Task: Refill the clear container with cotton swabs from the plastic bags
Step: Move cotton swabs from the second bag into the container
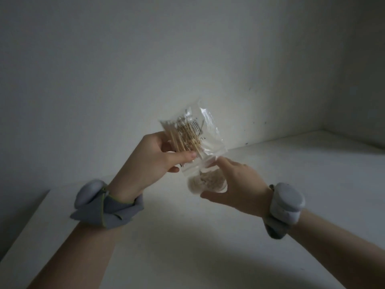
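Both hands are up over the white worktop [187,243], w/ the job mid-pour.

The left hand [154,157] is clamped on the plastic bag [195,132]: thumb across the front near its lower end, fingers behind. The bag is tipped w/ its lower end pointing down-right, so the cotton swabs [177,138] inside, thin wooden sticks, lie slanted toward that end and can slide out by their own weight. Pinching low on the bag prob. also meters how many leave at once.

The right hand [239,184] is wrapped round the clear container [206,182], forefinger over the top, thumb below, holding it just under the bag's lower end, i.e. as the catching vessel. It's carried in the air, not set on the worktop, which lets the person angle it to meet the bag. A pale clump of swab heads shows through its wall, so it's already partly filled; a good many sticks remain in the bag.

Light is dim and both items are see-through, so I can't tell whether the bag's mouth sits inside the container's rim or only touches it.

Next move, in my judgement: a gentle shake or tilt of the bag, keeping the two mouths lined up. Risk is sticks jamming crosswise or spilling past the rim onto the worktop.

Grey wrist bands [104,203] on both forearms; plain wall [145,59] behind.
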Motion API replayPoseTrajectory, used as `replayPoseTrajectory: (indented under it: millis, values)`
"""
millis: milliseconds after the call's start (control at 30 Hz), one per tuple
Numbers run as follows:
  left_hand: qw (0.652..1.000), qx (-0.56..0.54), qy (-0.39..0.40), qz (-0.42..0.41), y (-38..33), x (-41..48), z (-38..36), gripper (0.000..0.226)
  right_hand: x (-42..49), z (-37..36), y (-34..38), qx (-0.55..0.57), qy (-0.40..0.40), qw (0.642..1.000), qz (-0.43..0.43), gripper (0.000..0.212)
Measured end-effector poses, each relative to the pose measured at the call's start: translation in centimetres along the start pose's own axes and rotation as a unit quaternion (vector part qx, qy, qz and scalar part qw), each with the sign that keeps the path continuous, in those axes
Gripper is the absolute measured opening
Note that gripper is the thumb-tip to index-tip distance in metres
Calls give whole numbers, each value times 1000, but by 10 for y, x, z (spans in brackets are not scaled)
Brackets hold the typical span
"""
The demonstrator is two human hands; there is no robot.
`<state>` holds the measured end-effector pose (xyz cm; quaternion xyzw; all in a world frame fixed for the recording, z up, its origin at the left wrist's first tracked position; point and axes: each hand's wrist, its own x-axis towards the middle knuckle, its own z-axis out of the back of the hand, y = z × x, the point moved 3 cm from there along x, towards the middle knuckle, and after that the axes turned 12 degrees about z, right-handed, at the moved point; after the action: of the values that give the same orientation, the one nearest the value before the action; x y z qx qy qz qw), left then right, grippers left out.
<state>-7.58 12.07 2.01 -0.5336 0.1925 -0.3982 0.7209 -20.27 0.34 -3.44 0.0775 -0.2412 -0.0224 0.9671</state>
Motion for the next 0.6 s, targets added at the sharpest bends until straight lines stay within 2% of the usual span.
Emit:
replayPoseTrajectory:
  millis: [233, 400, 533, 600]
  values:
    - [1000, -16, 13, 4, 1, -3, -4, 10, -10, -28, 8, -48, 29, 998, 10, 63]
    - [1000, -16, 14, 3, 3, -1, -2, 9, -11, -36, 4, -14, -23, 999, 19, 59]
    - [1000, -4, 11, 6, 9, 3, -6, 9, -2, -34, 0, -59, -31, 996, 52, 63]
    - [1000, 4, 11, 10, 12, 4, -9, 10, -1, -33, -2, -55, -63, 995, 55, 61]
